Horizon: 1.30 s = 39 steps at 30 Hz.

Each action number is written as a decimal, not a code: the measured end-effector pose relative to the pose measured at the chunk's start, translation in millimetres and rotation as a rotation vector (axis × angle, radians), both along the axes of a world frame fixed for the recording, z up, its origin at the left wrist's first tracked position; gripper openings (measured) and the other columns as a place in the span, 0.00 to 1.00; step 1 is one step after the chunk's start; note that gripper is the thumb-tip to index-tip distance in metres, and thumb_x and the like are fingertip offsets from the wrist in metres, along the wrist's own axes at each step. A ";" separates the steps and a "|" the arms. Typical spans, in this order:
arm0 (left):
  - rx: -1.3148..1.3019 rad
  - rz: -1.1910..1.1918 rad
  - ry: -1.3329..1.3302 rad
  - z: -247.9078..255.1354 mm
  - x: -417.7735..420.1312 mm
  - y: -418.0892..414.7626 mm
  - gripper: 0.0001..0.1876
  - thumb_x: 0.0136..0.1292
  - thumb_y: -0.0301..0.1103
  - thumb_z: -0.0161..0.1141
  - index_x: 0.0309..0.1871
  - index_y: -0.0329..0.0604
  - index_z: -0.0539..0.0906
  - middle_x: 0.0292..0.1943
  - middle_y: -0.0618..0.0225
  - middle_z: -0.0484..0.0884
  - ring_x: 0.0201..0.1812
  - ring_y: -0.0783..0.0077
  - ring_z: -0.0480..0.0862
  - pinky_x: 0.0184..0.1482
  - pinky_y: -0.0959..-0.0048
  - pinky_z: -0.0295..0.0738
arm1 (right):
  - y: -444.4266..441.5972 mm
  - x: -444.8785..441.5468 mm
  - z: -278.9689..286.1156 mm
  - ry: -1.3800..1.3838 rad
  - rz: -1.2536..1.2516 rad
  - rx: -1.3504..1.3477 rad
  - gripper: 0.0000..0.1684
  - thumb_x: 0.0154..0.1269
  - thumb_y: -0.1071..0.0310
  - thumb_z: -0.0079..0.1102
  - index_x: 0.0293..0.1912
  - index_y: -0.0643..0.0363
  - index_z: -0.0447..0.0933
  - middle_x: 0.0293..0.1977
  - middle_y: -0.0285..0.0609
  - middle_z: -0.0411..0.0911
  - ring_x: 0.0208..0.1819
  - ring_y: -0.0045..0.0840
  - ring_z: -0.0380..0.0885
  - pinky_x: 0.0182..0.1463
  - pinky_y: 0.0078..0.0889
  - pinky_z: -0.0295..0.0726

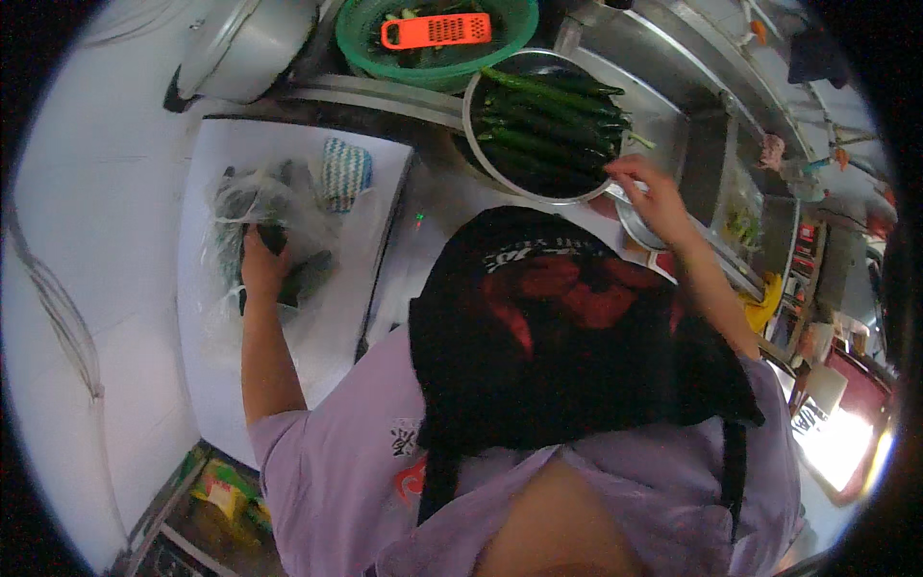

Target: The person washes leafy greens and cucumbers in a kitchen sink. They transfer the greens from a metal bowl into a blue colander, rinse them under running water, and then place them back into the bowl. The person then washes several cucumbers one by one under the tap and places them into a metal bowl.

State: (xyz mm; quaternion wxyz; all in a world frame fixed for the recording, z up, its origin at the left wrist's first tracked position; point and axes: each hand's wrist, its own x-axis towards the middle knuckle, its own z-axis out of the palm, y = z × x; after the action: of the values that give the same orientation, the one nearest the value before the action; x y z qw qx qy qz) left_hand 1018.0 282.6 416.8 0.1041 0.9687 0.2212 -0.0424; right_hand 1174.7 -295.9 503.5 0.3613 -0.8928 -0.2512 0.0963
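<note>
On the white flat top [339, 303] at the left lies a clear plastic bag [238, 209] with several dark green vegetables in it. My left hand [263, 263] reaches into this bag, its fingers around one dark vegetable [272, 238]. In front of me, a round metal bowl [472, 137] holds a heap of long green vegetables [551, 126], cucumbers or long peppers. My right hand [649, 195] is at the bowl's right rim, fingers bent, the tips close to the vegetable ends. Whether it pinches one is not clear.
A green plastic basin [440, 76] with an orange grater [436, 31] stands behind the bowl. Beyond the bowl's right side is a stainless steel sink [660, 94]. A large metal pot [245, 50] stands back left. A blue-and-white patterned cloth [346, 173] lies beside the bag.
</note>
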 end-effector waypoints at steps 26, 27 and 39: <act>-1.719 0.244 -0.535 186.3 274.8 -424.7 0.21 0.56 0.32 0.64 0.53 0.47 0.71 0.43 0.65 0.77 0.42 0.66 0.78 0.42 0.62 0.77 | -264.9 344.8 43.9 -0.453 -0.547 -0.142 0.23 0.66 0.59 0.50 0.56 0.61 0.69 0.52 0.46 0.73 0.51 0.31 0.74 0.52 0.32 0.73; -1.797 0.099 -0.487 177.2 293.4 -453.1 0.23 0.55 0.33 0.65 0.54 0.46 0.70 0.43 0.65 0.77 0.43 0.66 0.78 0.43 0.63 0.76 | -261.3 333.6 53.5 -0.421 -0.530 -0.140 0.18 0.68 0.65 0.47 0.54 0.61 0.71 0.52 0.43 0.74 0.49 0.27 0.76 0.49 0.31 0.76; -1.918 0.002 -0.006 32.3 457.3 -684.6 0.21 0.55 0.35 0.66 0.48 0.43 0.69 0.37 0.68 0.75 0.37 0.70 0.75 0.39 0.68 0.74 | -317.2 322.5 -15.2 -0.079 -0.404 0.702 0.31 0.65 0.58 0.52 0.64 0.57 0.60 0.61 0.46 0.64 0.62 0.34 0.64 0.64 0.32 0.61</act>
State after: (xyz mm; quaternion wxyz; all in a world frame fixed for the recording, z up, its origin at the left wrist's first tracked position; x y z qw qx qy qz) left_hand 1475.2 -402.0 449.0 0.8534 0.4712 0.0929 -0.2027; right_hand 1497.2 -613.1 488.2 0.6458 -0.7497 -0.1019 -0.1026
